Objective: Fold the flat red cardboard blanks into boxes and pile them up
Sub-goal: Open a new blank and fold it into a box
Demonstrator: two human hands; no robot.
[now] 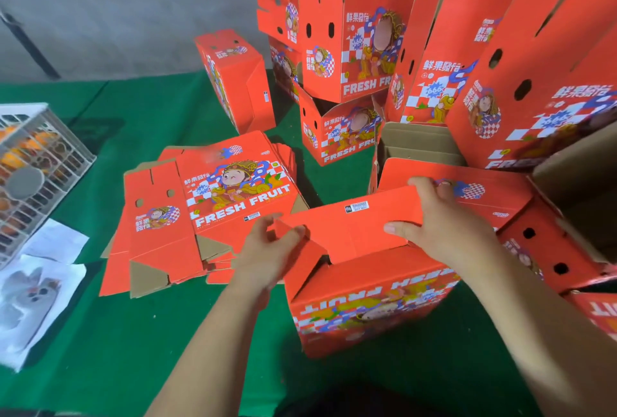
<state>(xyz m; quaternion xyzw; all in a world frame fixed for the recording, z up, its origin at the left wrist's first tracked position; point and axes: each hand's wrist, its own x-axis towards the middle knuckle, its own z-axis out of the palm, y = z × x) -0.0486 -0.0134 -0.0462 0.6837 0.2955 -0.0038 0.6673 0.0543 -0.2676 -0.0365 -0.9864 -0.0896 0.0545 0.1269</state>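
We reach both bare forearms forward and up from the lower edge of the view toward the red box (pixel 370 303). Our left hand (pixel 267 246) sits at the box's left end, fingers curled around a small side flap. Our right hand (pixel 440 216) lies over the long top flap (pixel 350 226), thumb pressing its face, fingers hooked over its far edge.

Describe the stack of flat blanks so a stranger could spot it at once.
Start at the green cloth covering the table. Left of the hands lies a low stack of flat blanks. Unlike the folded boxes piled behind, it lies flat, printed face up.
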